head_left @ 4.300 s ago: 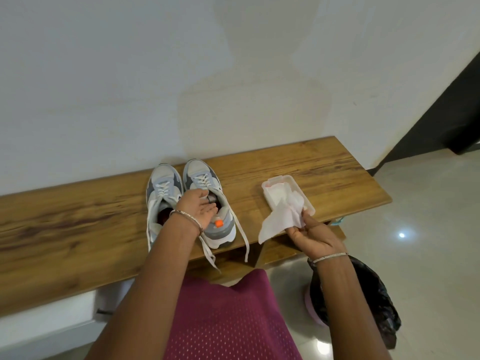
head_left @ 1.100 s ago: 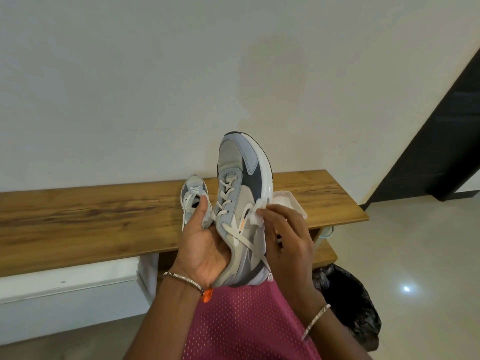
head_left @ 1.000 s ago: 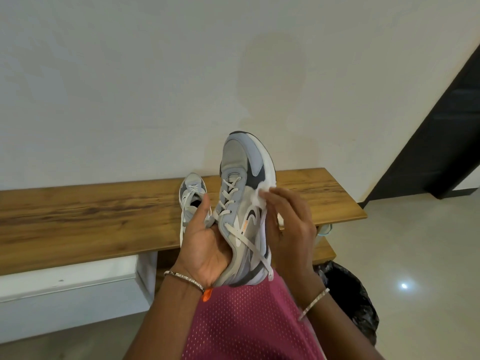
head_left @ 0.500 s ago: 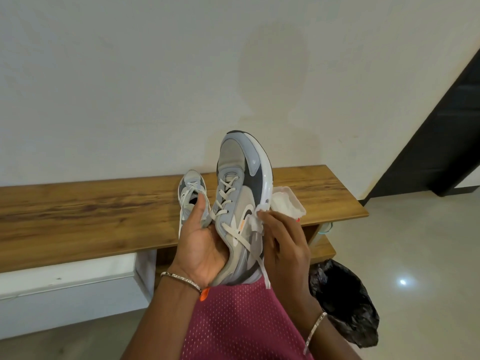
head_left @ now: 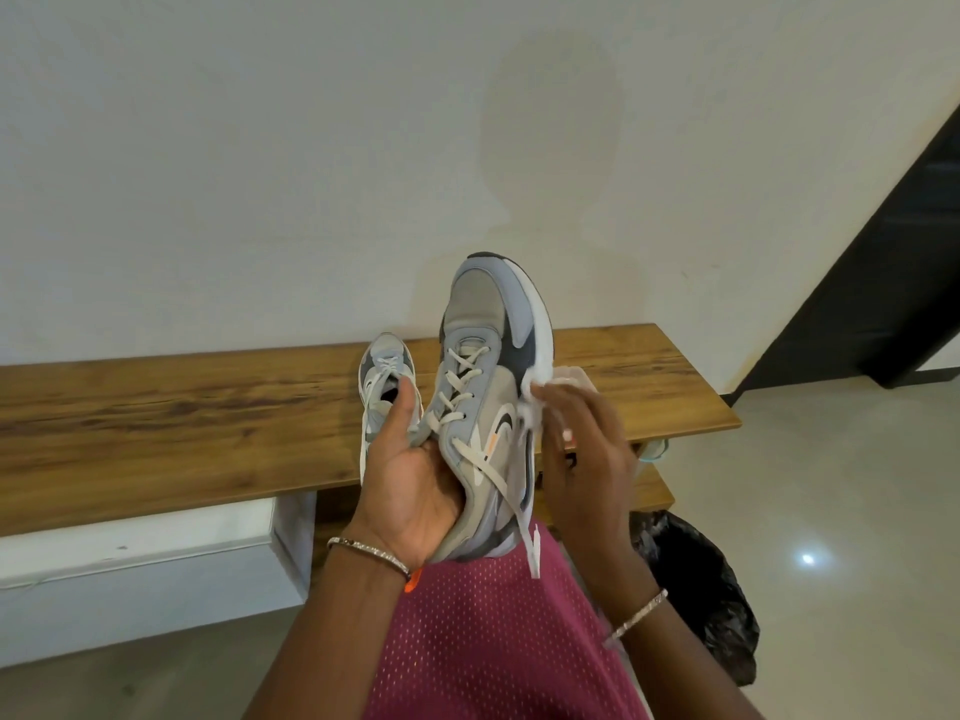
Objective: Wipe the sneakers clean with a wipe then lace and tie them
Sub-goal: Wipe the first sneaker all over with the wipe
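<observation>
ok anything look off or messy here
Only the laces. The sneaker in the left hand is untied, one lace end dangling over the pink garment, while the right hand presses a wipe against its side. The other sneaker sits on the bench, also untied. Nothing spilled or damaged.

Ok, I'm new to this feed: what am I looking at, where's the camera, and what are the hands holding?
No machine here: these are a person's two bare hands, filmed by one camera worn on their head, looking forward and down. The left hand grips a grey sneaker, raised toe-up over the lap. The right hand presses a white wipe against its white sole edge. Its laces hang untied. The second sneaker stands on the wooden bench; the wipe pack lies there too, partly hidden behind the right hand. A black bag sits on the floor.
</observation>
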Tool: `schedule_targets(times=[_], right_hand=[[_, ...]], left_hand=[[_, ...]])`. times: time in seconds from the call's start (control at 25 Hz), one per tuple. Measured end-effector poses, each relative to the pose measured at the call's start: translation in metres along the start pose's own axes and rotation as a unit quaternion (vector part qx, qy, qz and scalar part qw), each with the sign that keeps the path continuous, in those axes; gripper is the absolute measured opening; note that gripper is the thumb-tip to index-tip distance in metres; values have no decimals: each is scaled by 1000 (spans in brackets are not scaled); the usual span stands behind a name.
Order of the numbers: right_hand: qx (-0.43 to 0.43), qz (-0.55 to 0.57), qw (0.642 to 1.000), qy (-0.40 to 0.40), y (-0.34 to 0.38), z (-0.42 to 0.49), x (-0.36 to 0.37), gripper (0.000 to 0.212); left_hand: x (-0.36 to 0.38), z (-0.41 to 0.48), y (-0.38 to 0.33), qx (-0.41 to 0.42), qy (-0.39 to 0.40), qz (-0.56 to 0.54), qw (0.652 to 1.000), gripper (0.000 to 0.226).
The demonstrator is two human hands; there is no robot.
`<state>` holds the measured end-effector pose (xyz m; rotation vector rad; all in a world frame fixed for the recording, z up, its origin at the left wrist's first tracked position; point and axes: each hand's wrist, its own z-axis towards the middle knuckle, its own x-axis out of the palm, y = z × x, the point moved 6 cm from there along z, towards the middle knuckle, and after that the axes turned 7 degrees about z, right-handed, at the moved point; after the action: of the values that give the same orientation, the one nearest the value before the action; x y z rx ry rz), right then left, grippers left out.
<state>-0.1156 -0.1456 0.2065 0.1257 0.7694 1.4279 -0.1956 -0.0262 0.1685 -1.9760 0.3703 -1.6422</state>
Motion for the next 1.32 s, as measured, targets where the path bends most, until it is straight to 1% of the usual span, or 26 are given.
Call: schedule_targets(times=[0.08, 0.12, 0.24, 0.32, 0.44, 0.52, 0.68, 0.76, 0.92, 1.0, 1.08, 1.24, 1.32], right_hand=[[9, 11, 1000, 25, 0, -25, 4, 24], [9, 21, 999, 25, 0, -27, 3, 24], [11, 22, 1000, -16, 0, -3, -4, 23], [9, 21, 999, -48, 3, 20, -11, 23], [-4, 19, 998, -64, 8, 38, -15, 21], [-12, 12, 999, -49, 12, 28, -13, 20], [-37, -5, 999, 13, 26, -23, -2, 22], [-45, -12, 999, 20, 29, -22, -1, 23], [-27, -31, 998, -40, 26, 22, -15, 18], [-29, -45, 998, -44, 30, 29, -17, 19], [-44, -58, 997, -22, 37, 16, -13, 20], [-83, -48, 993, 61, 50, -30, -1, 23], [-95, -54, 991, 75, 51, -25, 0, 24]], left_hand=[[-3, 1, -1, -8, -1, 0, 1000, 78], [-2, 1, -1, -10, 2, 1, 1000, 78], [10, 0, 1, -4, 22, -8, 1000, 73], [13, 0, 5, -2, 16, 6, 1000, 70], [14, 0, 7, 3, 13, 26, 1000, 71], [15, -2, 4, 3, 21, 20, 1000, 75], [21, -6, 0, 1, 43, 6, 999, 81], [24, -6, 2, -1, 50, 7, 999, 82], [30, -5, 14, 5, 56, 25, 998, 76], [31, -5, 14, 6, 50, 19, 999, 76], [30, -7, 10, 7, 41, 28, 999, 78], [23, -11, 4, 10, 12, 36, 999, 83], [23, -13, 5, 13, 4, 44, 999, 84]])
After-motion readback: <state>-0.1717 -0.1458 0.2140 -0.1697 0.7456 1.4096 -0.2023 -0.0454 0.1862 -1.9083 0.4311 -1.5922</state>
